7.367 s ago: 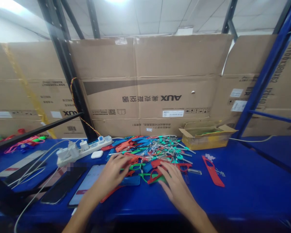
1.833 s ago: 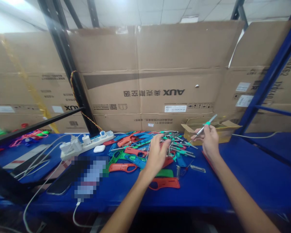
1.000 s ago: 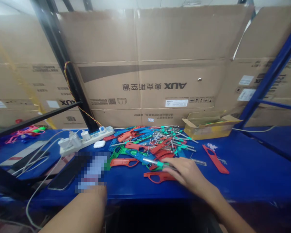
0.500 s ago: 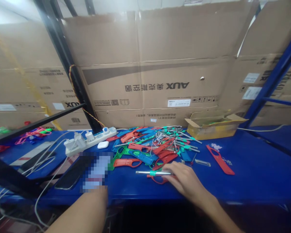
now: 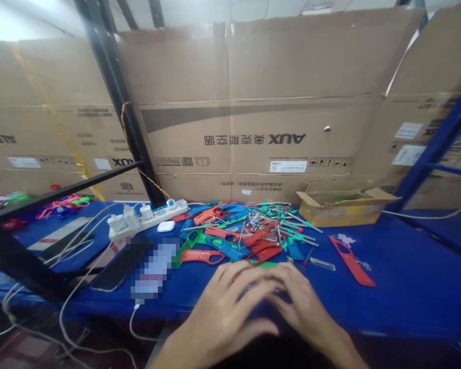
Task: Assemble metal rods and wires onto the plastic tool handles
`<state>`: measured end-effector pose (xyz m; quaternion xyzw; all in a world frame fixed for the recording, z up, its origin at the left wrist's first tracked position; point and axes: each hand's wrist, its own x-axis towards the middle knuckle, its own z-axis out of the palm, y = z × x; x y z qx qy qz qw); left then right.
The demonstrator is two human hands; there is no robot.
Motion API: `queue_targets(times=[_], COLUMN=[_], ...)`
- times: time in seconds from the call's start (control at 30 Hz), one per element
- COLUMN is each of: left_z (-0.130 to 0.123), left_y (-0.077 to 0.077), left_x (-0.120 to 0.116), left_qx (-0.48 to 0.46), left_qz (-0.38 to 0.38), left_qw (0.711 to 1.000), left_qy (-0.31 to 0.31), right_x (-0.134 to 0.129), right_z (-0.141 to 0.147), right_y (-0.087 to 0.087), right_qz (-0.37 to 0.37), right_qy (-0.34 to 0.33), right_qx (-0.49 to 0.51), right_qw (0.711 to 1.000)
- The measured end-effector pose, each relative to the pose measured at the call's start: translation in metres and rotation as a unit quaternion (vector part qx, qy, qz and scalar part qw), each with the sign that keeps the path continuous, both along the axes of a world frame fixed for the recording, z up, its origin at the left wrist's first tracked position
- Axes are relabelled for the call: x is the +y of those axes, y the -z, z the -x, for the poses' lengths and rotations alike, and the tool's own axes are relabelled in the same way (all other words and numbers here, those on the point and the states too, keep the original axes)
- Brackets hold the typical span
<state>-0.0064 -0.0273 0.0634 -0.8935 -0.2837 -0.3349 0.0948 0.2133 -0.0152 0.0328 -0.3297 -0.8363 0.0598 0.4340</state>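
My left hand [image 5: 223, 305] and my right hand [image 5: 305, 300] meet at the near edge of the blue table. Their fingers are curled over a red gas lighter [image 5: 236, 277], which is mostly hidden; only bits of red and metal show between them. Just beyond lies a heap of lighter parts: red, blue and green handle shells, white wires and metal tubes [image 5: 297, 218] with teal clips. An orange-red handle shell [image 5: 200, 255] is at the heap's near left. To the right are a small clear plastic piece [image 5: 322, 264] and a separate red shell half [image 5: 351, 261].
A yellow cardboard box [image 5: 341, 212] stands at the back right. At left are a white power strip [image 5: 157, 220], a white earphone case [image 5: 166, 226], a dark phone [image 5: 117, 269], a blurred-out screen [image 5: 153, 271] and trailing cables. Large cardboard sheets [image 5: 253, 77] close off the back.
My left hand has left the blurred-out screen and joined my right hand over the lighter. The metal tube and red handle, plain to see before, are now mostly covered. The view has shifted slightly.
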Motion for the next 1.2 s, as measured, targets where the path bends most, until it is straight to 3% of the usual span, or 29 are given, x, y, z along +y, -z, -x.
queue_targets(times=[0.1,0.23,0.37,0.6,0.8,1.03,1.2], left_z=[0.0,0.008,0.021,0.029,0.03,0.028,0.031], left_y=[0.02,0.041,0.041,0.048,0.055,0.051,0.05], left_x=[0.018,0.039,0.047,0.048,0.049,0.051,0.049], left_qx=[-0.039,-0.06,-0.082,-0.159,-0.126,-0.081,-0.054], left_qz=[0.008,0.047,0.054,0.14,0.084,0.101,0.069], left_qw=[0.999,0.996,0.995,0.976,0.985,0.99,0.996], left_qy=[0.001,0.039,-0.006,-0.04,-0.078,-0.049,-0.029], right_x=[0.006,0.013,0.017,0.02,0.018,0.019,0.019], right_z=[-0.005,-0.021,-0.034,-0.038,-0.036,-0.038,-0.036], right_y=[0.007,0.018,0.032,0.041,0.036,0.035,0.029], right_qz=[-0.043,-0.033,0.014,0.142,0.213,0.228,0.21], right_qy=[0.021,0.088,0.148,0.118,0.089,0.097,0.074], right_qx=[0.019,0.036,0.032,-0.039,-0.007,0.034,0.027], right_qw=[0.999,0.995,0.988,0.982,0.973,0.968,0.974])
